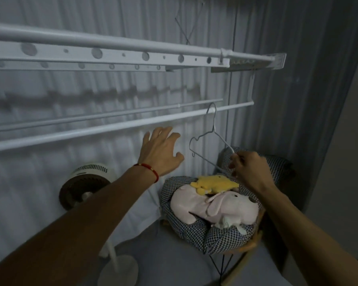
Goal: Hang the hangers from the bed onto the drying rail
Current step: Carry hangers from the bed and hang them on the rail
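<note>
Near the right end of the lower drying rail [120,125], 1 white wire hanger [212,144] hangs tilted, its hook over the bar. The right hand [249,169] pinches the hanger's lower right corner. The left hand [162,150] is spread open just below the rail, holding nothing. Beneath them sit 2 soft toys [215,200] on a checked cushion [186,228].

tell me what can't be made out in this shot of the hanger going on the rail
Head view only:
- Bed: out of frame, so any remaining hangers can't be counted.
- Hanger: its right end is hidden inside the right hand.
- Hook on the lower rail: too thin and blurred to tell whether it bears weight.
- Left hand: spread near the curtain; contact unclear.
- Rail's left end: cut off by the frame edge.
</note>
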The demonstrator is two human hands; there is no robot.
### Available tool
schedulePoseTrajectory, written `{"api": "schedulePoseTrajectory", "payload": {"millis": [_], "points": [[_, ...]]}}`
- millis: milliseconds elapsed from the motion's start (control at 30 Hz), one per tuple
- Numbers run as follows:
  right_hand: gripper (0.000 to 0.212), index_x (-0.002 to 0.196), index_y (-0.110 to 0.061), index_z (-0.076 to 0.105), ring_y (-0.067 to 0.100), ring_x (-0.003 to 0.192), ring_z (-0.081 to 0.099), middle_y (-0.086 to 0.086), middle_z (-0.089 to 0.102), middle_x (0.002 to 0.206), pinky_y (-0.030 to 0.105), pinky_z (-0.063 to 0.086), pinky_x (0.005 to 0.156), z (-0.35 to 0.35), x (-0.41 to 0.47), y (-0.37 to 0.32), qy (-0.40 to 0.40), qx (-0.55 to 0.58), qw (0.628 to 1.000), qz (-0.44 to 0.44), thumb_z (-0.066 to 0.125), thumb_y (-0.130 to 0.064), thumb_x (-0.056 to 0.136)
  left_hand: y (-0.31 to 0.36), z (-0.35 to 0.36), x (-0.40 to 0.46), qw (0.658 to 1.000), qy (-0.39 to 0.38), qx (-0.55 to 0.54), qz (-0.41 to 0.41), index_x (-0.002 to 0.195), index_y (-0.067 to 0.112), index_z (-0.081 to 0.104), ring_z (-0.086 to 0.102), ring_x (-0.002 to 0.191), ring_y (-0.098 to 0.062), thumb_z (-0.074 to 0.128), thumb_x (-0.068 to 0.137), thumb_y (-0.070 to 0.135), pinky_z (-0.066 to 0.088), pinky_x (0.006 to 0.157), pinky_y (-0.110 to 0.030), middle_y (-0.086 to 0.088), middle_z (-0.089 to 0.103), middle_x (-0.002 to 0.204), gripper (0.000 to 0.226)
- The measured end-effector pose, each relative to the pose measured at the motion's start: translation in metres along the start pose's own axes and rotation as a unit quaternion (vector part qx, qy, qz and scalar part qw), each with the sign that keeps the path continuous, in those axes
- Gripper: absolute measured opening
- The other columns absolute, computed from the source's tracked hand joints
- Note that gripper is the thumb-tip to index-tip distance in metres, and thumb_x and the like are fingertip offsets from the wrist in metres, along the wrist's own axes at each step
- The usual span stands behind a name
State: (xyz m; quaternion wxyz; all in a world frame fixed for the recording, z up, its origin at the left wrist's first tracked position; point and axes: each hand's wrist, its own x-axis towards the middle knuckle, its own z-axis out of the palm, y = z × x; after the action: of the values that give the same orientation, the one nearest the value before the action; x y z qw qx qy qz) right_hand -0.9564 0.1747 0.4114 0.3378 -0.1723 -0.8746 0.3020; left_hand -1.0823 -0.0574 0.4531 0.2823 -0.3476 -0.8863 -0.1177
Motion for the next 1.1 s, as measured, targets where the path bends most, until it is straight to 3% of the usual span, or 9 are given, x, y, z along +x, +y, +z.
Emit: {"api": "schedulePoseTrajectory", "payload": {"millis": [133, 333, 500, 700, 900, 1100], "points": [[0.035, 0.072, -0.014, 0.07, 0.023, 0.067, 0.07, 0.0, 0.073, 0.073, 0.044, 0.059, 0.071, 0.008, 0.063, 0.043, -0.004, 0.002, 1.0, -0.009, 0.049, -0.028, 0.096, 0.009, 0.033, 0.057, 0.996, -0.025, 0.074, -0.039, 0.148, 0.028, 0.037, 0.014, 0.147, -0.029, 0.056, 0.083, 0.047, 0.012, 0.117, -0.056, -0.005, 0.021, 0.16, 0.07], [0.033, 0.075, -0.008, 0.07, 0.024, 0.069, 0.068, 0.005, 0.072, 0.075, 0.039, 0.056, 0.069, 0.019, 0.14, 0.082, -0.028, -0.021, 0.998, -0.042, 0.05, -0.022, 0.097, 0.021, 0.062, 0.123, 0.987, -0.046, 0.121, -0.093, 0.148, 0.03, 0.032, 0.014, 0.146, -0.03, 0.056, 0.082, 0.05, 0.01, 0.116, -0.061, -0.004, 0.019, 0.16, 0.073], [0.035, 0.077, -0.01, 0.07, 0.016, 0.061, 0.068, -0.002, 0.073, 0.074, 0.038, 0.059, 0.069, 0.042, 0.171, 0.097, -0.063, 0.012, 0.997, -0.053, 0.047, -0.023, 0.099, 0.021, 0.078, 0.137, 0.972, -0.126, 0.129, -0.151, 0.154, 0.033, 0.009, 0.001, 0.149, -0.03, 0.054, 0.085, 0.052, 0.003, 0.113, -0.068, -0.003, 0.0, 0.163, 0.084], [0.037, 0.076, -0.006, 0.07, 0.02, 0.064, 0.067, 0.002, 0.072, 0.073, 0.04, 0.059, 0.069, 0.059, 0.191, 0.104, -0.083, -0.028, 0.995, -0.05, 0.047, -0.024, 0.099, 0.014, 0.082, 0.141, 0.969, -0.096, 0.19, -0.127, 0.155, 0.026, 0.006, -0.002, 0.15, -0.029, 0.053, 0.086, 0.045, 0.001, 0.112, -0.069, -0.004, 0.0, 0.164, 0.085], [0.036, 0.072, -0.009, 0.067, 0.023, 0.067, 0.066, 0.004, 0.072, 0.075, 0.039, 0.058, 0.068, 0.063, 0.187, 0.109, -0.073, -0.058, 0.994, -0.06, 0.048, -0.024, 0.098, 0.009, 0.086, 0.141, 0.96, -0.148, 0.194, -0.136, 0.154, 0.031, -0.008, -0.013, 0.149, -0.03, 0.054, 0.086, 0.054, -0.001, 0.108, -0.074, -0.004, -0.015, 0.163, 0.095], [0.034, 0.067, -0.011, 0.056, 0.028, 0.071, 0.064, 0.01, 0.069, 0.077, 0.034, 0.052, 0.064, 0.064, 0.186, 0.109, -0.075, -0.081, 0.993, -0.046, 0.05, -0.023, 0.099, 0.005, 0.087, 0.139, 0.959, -0.146, 0.198, -0.142, 0.154, 0.034, -0.005, -0.015, 0.149, -0.028, 0.054, 0.085, 0.054, 0.001, 0.107, -0.075, -0.002, -0.016, 0.163, 0.093]]}}
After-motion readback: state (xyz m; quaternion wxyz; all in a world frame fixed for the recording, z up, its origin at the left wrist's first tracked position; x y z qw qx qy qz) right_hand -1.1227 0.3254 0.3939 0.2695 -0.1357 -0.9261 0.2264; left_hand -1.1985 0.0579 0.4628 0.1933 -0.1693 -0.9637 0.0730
